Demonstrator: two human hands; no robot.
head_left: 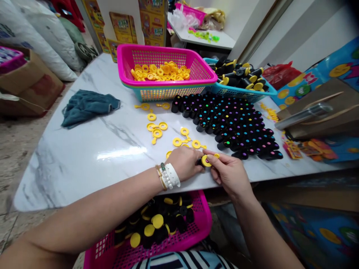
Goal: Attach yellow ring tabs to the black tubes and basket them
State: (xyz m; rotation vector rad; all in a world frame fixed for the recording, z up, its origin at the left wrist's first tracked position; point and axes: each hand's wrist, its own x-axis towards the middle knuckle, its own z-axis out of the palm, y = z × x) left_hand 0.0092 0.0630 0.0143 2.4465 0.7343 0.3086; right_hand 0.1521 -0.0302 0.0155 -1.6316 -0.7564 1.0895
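Near the table's front edge, my left hand [183, 163] is closed around a small black cylinder [199, 161], most of it hidden by the fingers. My right hand [232, 172] pinches a yellow ring cap [205, 161] with a tab, against the end of that cylinder. A coloured dot shows through the ring's hole. Several loose yellow ring caps [157, 133] lie on the table beyond my left hand. To the right stand rows of black cylinders [227, 116] with coloured dots on top.
A pink basket [122, 71] of yellow ring caps sits at the back, beside a blue basket [241, 90] of capped black cylinders. Below the table edge is another pink basket [206, 220] with capped cylinders. A teal cloth [86, 106] lies left; a paper bag [316, 108] stands right.
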